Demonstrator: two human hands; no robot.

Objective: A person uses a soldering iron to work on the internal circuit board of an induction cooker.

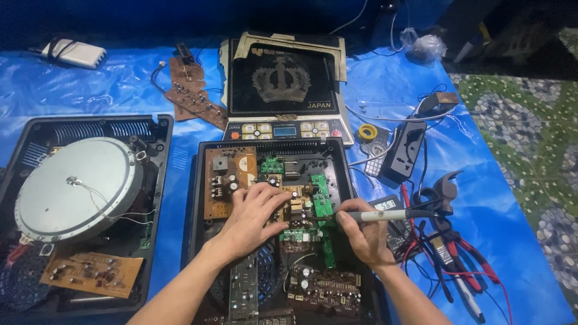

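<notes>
Nearest, loose dark circuit boards (pixel 322 290) lie in the open black plastic cooker casing (pixel 195 241). The left hand (pixel 253 219) rests flat, fingers spread, on the brown main circuit board (pixel 226 180). The right hand (pixel 361 238) grips a grey pen-shaped soldering iron (pixel 376 215), its tip at the green upright board (pixel 321 195). Beyond, a black glass cooktop panel (pixel 280 78) lies on the blue plastic-covered bench (pixel 385 78).

An electronics repair workshop: opened cooker housings (pixel 192 198) and loose circuit boards (pixel 90 274) lie on a blue tarp (pixel 385 84), with pliers (pixel 445 186), a multimeter (pixel 388 207), solder tape (pixel 368 131) and a power strip (pixel 406 150) alongside.
</notes>
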